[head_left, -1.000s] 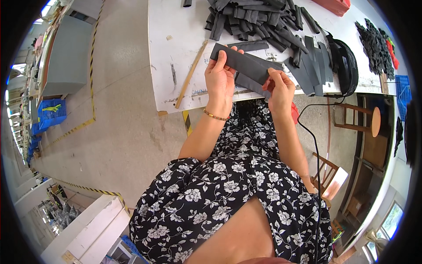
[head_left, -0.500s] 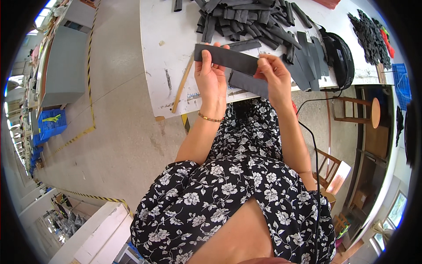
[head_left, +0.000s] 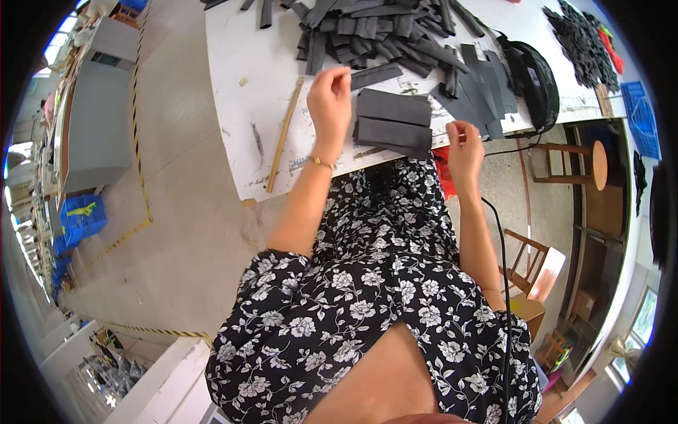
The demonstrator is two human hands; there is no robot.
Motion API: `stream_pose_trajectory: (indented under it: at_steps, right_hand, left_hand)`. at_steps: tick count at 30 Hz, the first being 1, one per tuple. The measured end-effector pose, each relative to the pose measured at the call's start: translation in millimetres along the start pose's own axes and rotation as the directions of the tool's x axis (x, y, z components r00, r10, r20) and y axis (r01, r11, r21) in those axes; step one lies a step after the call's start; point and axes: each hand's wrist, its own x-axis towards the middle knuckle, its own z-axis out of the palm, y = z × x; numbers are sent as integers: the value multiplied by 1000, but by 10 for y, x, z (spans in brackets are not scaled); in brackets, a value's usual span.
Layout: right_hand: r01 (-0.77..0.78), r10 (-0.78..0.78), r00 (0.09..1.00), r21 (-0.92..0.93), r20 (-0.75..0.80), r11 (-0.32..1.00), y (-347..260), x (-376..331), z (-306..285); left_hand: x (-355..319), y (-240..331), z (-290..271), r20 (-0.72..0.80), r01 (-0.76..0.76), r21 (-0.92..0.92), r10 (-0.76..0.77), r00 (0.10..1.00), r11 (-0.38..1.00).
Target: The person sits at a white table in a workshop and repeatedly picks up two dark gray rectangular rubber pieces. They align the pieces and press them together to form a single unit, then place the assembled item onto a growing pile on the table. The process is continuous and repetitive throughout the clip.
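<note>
Black dress with white floral print, short sleeves; thin gold bracelet on left wrist

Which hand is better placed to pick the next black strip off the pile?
Probably the left. The left hand is up on the table beside the folded black pieces, with a loose strip by its fingers. The right hand sits lower, at the table's near edge, farther from the pile.
</note>
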Motion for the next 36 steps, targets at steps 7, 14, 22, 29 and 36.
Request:
stream_pose_trajectory:
  at_steps: [7, 14, 22, 29, 36]
  right_hand:
    - [252, -250, 964, -633, 94, 732, 261, 439, 124]
    - [502, -355, 860, -736, 367, 455, 374, 424, 179]
    - [394, -391, 909, -7, -147, 919, -548, 553, -110]
    - [222, -378, 831, 380, 408, 898, -1319, 319, 45]
    - [374, -406, 795, 163, 450, 913, -1324, 202, -62]
  left_hand:
    - [411, -539, 366, 457, -259, 577, -43, 888, 775]
    - [411, -629, 6, 504, 387, 265, -468, 725, 884]
    - [230, -185, -528, 475, 736, -530, -572, 669, 421]
    - [115, 203, -395, 424, 559, -823, -544, 724, 103]
    - [97, 110, -487, 544, 598, -799, -491, 680, -58]
